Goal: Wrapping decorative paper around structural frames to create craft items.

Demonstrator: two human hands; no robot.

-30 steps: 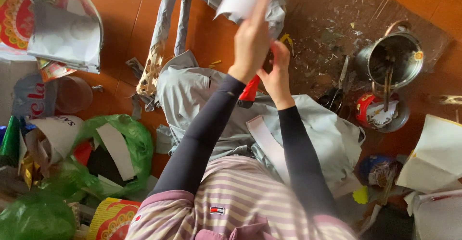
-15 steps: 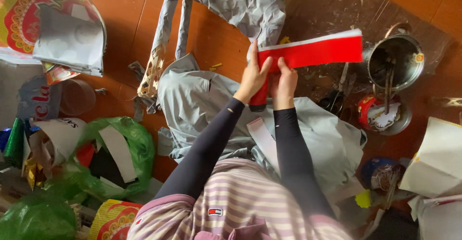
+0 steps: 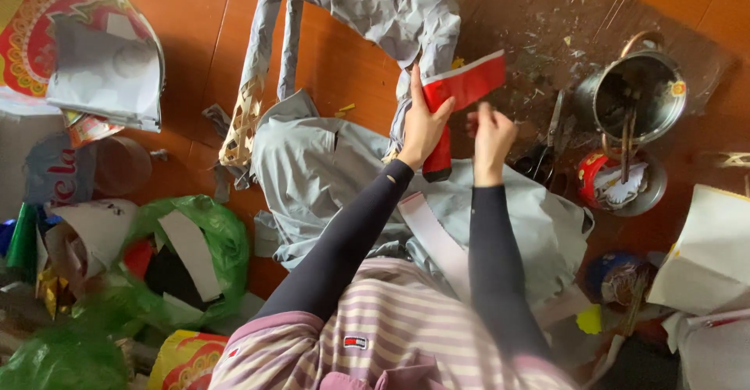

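Left hand [image 3: 424,124] gripping a folded red paper strip [image 3: 461,89], fingers wrapped round it. Right hand [image 3: 491,134] just beside, fingertips pinched together, not touching it. Scissors [image 3: 547,144] and metal pot [image 3: 637,97] off right.

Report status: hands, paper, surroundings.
Left hand grips red paper strip. Right hand beside it, fingers pinched. Scissors and metal pot right.

Floor [image 3: 195,38]: reddish-brown wood boards, lit evenly by soft daylight. A dark brown board [image 3: 547,23], scratched and flecked with paper scraps, lies at upper right. A metal pot [image 3: 637,97] stands on it, scissors [image 3: 543,144] beside. Crumpled grey paper sheets [image 3: 312,171] cover the centre. At left: a green plastic bag [image 3: 215,234] holding offcuts and a red-and-gold patterned sheet [image 3: 31,38]. White paper sheets [image 3: 703,257] lie at right. No walls or windows are visible.
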